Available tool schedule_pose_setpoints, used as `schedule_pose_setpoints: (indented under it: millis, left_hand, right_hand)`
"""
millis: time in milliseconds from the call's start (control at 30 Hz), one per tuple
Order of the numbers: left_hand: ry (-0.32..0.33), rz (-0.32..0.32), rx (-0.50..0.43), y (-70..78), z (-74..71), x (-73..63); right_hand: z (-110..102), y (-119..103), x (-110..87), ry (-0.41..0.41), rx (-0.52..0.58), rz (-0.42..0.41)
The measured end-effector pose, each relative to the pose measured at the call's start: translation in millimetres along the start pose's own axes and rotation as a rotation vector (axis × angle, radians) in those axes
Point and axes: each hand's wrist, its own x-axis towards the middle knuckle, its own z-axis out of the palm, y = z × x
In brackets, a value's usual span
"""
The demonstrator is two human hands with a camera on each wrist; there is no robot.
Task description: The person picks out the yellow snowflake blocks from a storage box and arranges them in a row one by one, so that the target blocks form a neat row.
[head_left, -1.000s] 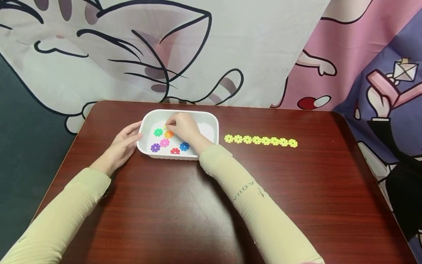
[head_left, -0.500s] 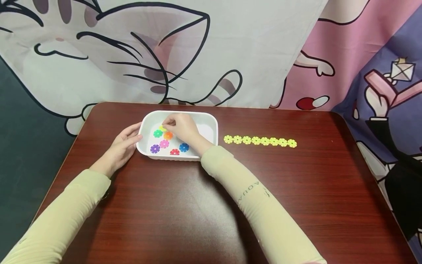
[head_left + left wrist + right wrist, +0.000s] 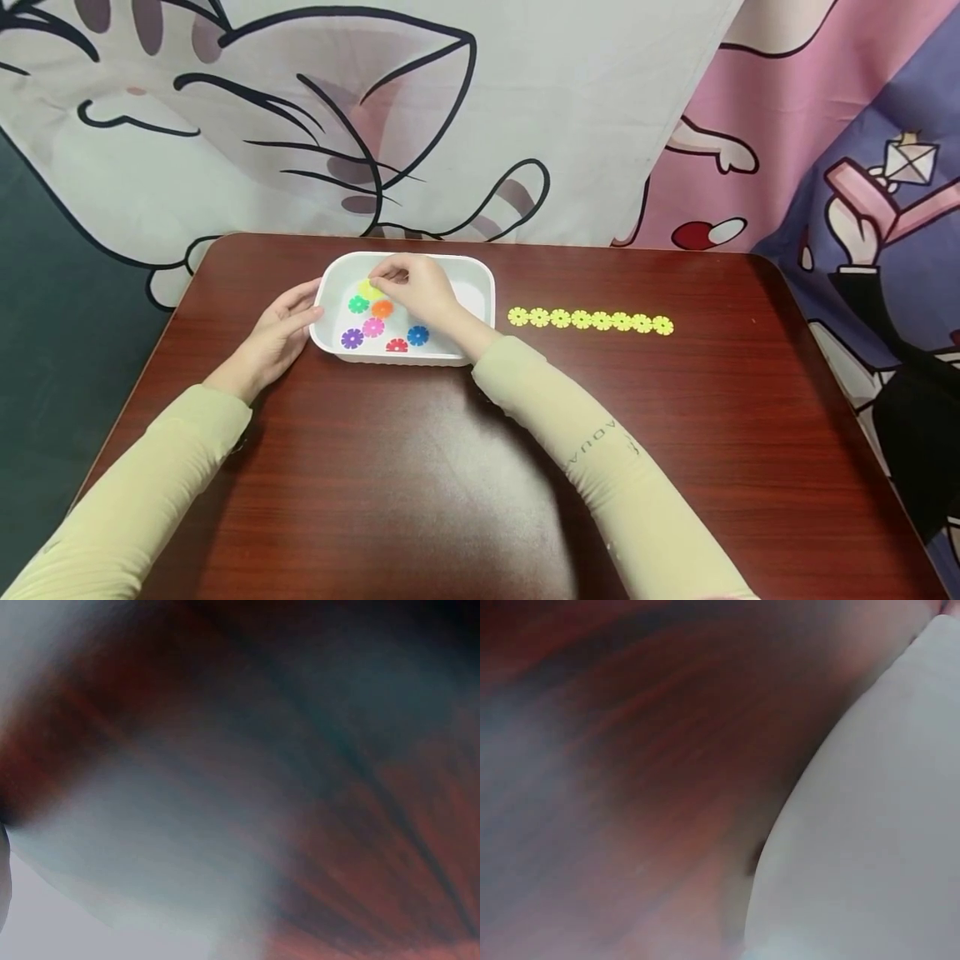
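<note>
A white tray (image 3: 472, 287) stands near the table's far edge. My left hand (image 3: 273, 337) holds its left end, the thumb at the rim and the fingers along the outside. Inside the tray, my right hand (image 3: 416, 290) pinches a yellow flower-shaped piece (image 3: 368, 290) between thumb and fingers, partly covering it. Around it lie flower pieces in green (image 3: 358, 304), orange (image 3: 382, 309), pink (image 3: 373, 327), purple (image 3: 352, 338), red (image 3: 397, 345) and blue (image 3: 417, 336). Both wrist views are blurred and show neither hand's fingertips clearly.
Right of the tray, several yellow flower pieces (image 3: 581, 319) form a row on the brown wooden table (image 3: 360, 483). A cartoon-printed cloth (image 3: 585, 108) hangs behind the table. Someone's dark-clothed part (image 3: 911, 442) shows at the far right.
The right hand stays in the tray, and more of the yellow flower piece now shows at its fingertips. Its forearm has shifted slightly right. The left hand has stayed at the tray.
</note>
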Motion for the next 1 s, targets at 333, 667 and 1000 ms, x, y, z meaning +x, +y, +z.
schedule_pose_setpoints:
  millis: [333,667,1000]
  left_hand:
    - [-0.024,0.027,-0.043,-1.1,-1.2,0.7]
    - [-0.045,0.049,-0.073,-2.9,-1.3,1.9]
    - [-0.053,0.058,-0.090,-3.1,-1.1,1.9]
  right_hand:
    - [-30.4,9.0,-28.8,0.057,0.095,-0.024]
    - [-70.5,22.6,-60.2,0.183,0.129,0.001]
    - [-113.5,36.1,-89.6,0.266,0.136,0.049]
